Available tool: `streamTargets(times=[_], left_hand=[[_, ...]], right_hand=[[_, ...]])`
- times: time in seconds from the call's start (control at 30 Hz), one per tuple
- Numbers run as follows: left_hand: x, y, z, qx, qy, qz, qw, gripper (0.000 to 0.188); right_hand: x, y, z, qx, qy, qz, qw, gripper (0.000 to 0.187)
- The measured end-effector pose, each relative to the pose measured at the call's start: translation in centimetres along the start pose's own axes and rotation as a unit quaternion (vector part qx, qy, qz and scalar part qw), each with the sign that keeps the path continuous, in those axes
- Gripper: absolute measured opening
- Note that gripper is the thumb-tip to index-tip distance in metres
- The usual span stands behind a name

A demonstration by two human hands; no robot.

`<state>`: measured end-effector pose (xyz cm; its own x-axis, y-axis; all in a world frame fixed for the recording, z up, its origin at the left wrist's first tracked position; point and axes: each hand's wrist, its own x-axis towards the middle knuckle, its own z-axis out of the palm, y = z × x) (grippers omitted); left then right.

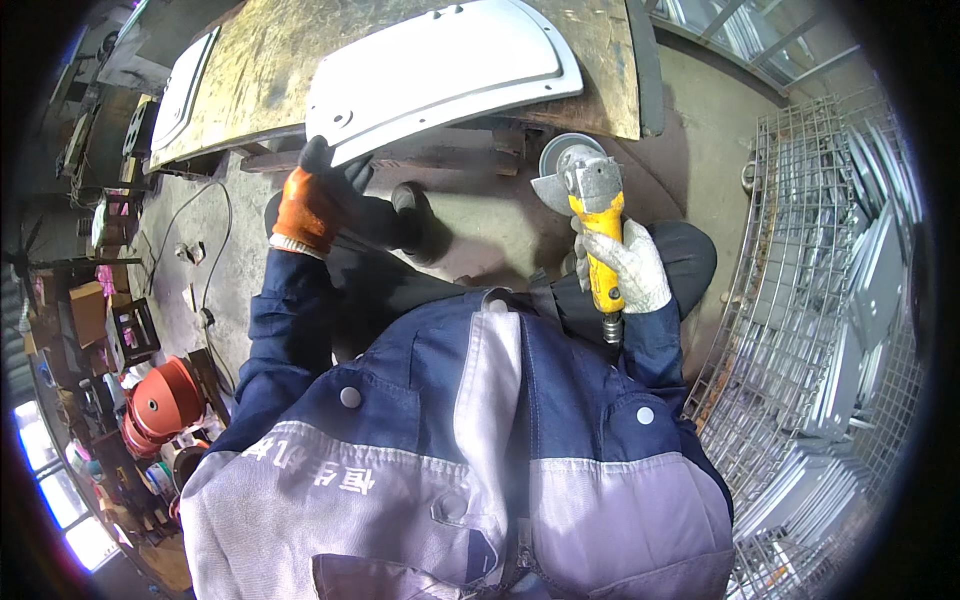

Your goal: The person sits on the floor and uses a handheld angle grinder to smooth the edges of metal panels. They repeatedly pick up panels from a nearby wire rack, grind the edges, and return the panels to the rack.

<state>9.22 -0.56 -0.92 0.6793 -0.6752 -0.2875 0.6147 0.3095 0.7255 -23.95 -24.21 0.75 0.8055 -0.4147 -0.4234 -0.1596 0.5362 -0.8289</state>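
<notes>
My left hand (315, 205), in an orange glove with dark fingertips, grips the near left corner of a white moulded panel (440, 75). The panel has a curved outline, a raised middle and small holes along its rim. It lies on a worn wooden tabletop and juts over its near edge. My right hand (630, 262), in a whitish glove, is wrapped round the yellow body of an angle grinder (602, 215). The grinder's disc and guard point away from me, off the table's near edge and apart from the panel. Whether the disc is spinning cannot be made out.
The wooden table (265, 70) carries a second white panel (185, 85) at its left end. On my right stands a wire mesh cage (770, 260) full of grey metal plates. A dark cable (228, 215) and a red-orange round container (165, 405) are on the left.
</notes>
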Motion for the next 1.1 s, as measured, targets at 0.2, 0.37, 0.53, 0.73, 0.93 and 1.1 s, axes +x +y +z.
streamTargets(times=[0.2,0.37,0.53,0.73,0.93,1.1], left_hand=[[-1.0,3.7,2.2,-0.027,0.097,-0.023,0.995,0.044],[-0.5,4.2,1.2,0.02,0.084,0.005,0.996,0.046],[0.9,3.5,-1.3,0.052,0.055,0.06,0.995,0.044],[0.9,3.6,-2.6,-0.014,0.013,0.045,0.999,0.042],[0.4,3.6,-2.5,0.357,0.043,0.189,0.914,0.044],[0.8,2.8,-2.7,0.285,0.003,0.177,0.942,0.037]], right_hand=[[-1.1,-3.3,3.2,-0.029,-0.034,-0.023,0.999,0.033],[0.7,-5.7,3.1,-0.064,0.017,-0.054,0.996,0.036],[2.1,-6.5,1.9,-0.067,0.034,-0.072,0.995,0.04],[2.5,-7.1,1.3,-0.044,0.014,-0.047,0.998,0.04],[2.4,-7.9,3.0,-0.029,-0.004,-0.002,1.0,0.04],[2.9,-7.6,5.9,-0.085,-0.04,0.015,0.995,0.041]])
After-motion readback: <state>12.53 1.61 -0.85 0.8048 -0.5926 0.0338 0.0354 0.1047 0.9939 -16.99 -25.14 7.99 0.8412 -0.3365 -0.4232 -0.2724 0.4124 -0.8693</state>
